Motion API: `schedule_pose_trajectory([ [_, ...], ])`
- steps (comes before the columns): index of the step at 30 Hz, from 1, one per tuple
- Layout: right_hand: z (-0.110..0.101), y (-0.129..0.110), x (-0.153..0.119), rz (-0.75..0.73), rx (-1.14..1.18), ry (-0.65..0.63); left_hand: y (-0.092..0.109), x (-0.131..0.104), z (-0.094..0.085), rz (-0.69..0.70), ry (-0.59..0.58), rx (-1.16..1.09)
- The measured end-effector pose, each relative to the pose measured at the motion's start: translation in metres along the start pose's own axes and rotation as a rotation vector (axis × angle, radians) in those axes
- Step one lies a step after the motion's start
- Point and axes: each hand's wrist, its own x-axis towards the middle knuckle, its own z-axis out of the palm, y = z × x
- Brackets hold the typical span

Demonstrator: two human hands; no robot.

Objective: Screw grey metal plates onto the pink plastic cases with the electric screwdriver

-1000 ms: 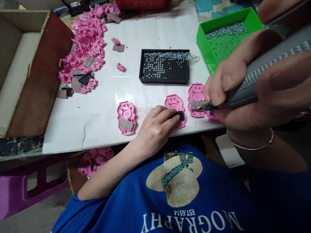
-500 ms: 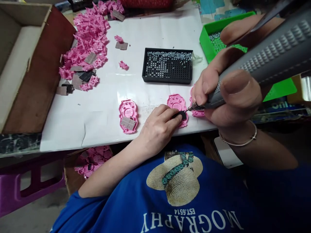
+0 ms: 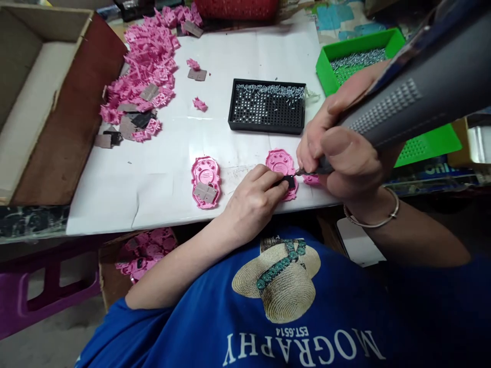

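My left hand [image 3: 253, 199] is closed, its fingertips holding a small black plate [image 3: 290, 181] down in a pink plastic shell [image 3: 279, 161]. In my right hand [image 3: 347, 158] is a grey electric screwdriver [image 3: 391, 107], gripped low near its nose. Its bit tip meets the edge of the black plate; whether a screw sits under it is too small to tell. Another pink part [image 3: 311, 180] lies partly hidden behind my right hand. Left of my left hand rests a second pink shell [image 3: 206, 171] with a grey plate [image 3: 205, 192] in its lower half.
A black perforated tray [image 3: 264, 127] of small screws stands ahead. Behind the screwdriver is a green tray [image 3: 326, 69] with more screws. A heap of pink parts [image 3: 149, 61] lies beside a brown box [image 3: 82, 102]. Below the table edge sits a purple stool [image 3: 46, 291].
The screwdriver's body has swung lower and my right fingers have shifted round it, while its tip stays at the black plate. My left hand holds its place; the view has shifted slightly.
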Motion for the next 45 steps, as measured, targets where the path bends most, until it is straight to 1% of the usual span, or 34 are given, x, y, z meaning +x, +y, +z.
schedule_pose_trajectory([
  [2,0.003,0.001,0.004,-0.113,0.093,0.104,-0.001,-0.001,0.002,0.003,0.008,0.008],
  [3,0.004,-0.001,0.006,-0.159,0.15,0.135,-0.002,-0.001,0.003,0.008,0.015,0.012],
  [5,0.004,-0.01,0.011,-0.211,0.245,0.141,-0.004,-0.002,0.005,0.026,0.036,0.019],
  [7,-0.002,-0.023,0.015,-0.232,0.259,0.152,-0.005,-0.003,0.005,0.043,0.058,0.021],
  [9,-0.013,-0.037,0.015,-0.243,0.193,0.207,-0.005,-0.004,0.004,0.049,0.059,0.011],
  [11,-0.032,-0.047,0.014,-0.254,0.081,0.301,-0.005,-0.004,0.0,0.044,0.047,0.022],
  [13,-0.056,-0.049,0.012,-0.272,-0.038,0.382,-0.006,-0.004,-0.004,0.045,0.033,0.054],
  [16,-0.101,-0.043,0.009,-0.35,-0.179,0.51,-0.008,-0.002,-0.007,0.051,0.029,0.034],
  [19,-0.142,-0.034,0.005,-0.394,-0.264,0.609,-0.009,0.001,-0.004,0.034,0.053,-0.014],
  [21,-0.16,-0.029,0.001,-0.356,-0.334,0.639,-0.009,0.004,-0.001,0.03,0.074,-0.027],
  [23,-0.171,-0.023,-0.001,-0.309,-0.398,0.667,-0.008,0.005,0.002,0.036,0.087,-0.031],
  [28,-0.183,-0.007,0.001,-0.297,-0.419,0.73,-0.008,0.007,0.002,0.049,0.077,-0.033],
  [31,-0.188,0.0,0.005,-0.288,-0.408,0.726,-0.008,0.007,0.001,0.026,0.078,-0.037],
  [33,-0.19,0.003,0.007,-0.322,-0.375,0.726,-0.008,0.007,0.0,0.016,0.074,-0.039],
  [36,-0.192,0.007,0.008,-0.369,-0.347,0.728,-0.008,0.007,0.0,0.013,0.068,-0.028],
  [45,-0.194,0.009,0.006,-0.36,-0.36,0.702,-0.008,0.008,0.001,0.045,0.075,-0.028],
])
